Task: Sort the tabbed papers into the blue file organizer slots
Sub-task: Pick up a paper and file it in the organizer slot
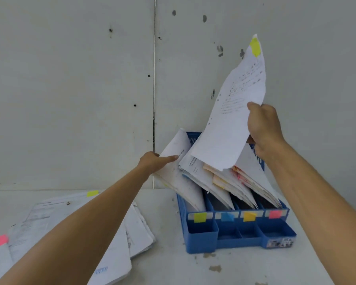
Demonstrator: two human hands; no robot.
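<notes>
Pinched between thumb and curled fingers of the right grip is the right edge of a loose sheet, raised above the organizer; the left grip has its thumb on the face of the leftmost bundle and its fingers behind it out of sight, holding that bundle tipped to the left.

The counter carries everything; the blue file organizer stands on it against the wall, its four slots already holding papers and marked along the front lip, left to right, yellow-green, blue, yellow and pink; a fanned pile of unsorted papers lies well apart to the left, under the left forearm, so the sorting looks only partly done.

The step in hand seems to be filing one sheet; it hangs tilted, its lower corner just over the middle bundles and most of its length rising up past the right grip; its yellow-green tab sits at the very top, the end farthest from the slots.

That tab matches the yellow-green label on the leftmost slot, so the next move probably calls for carrying the sheet left and sliding its bottom edge down into the gap beside the held bundle; the limp paper could catch on the neighbouring bundles.
</notes>
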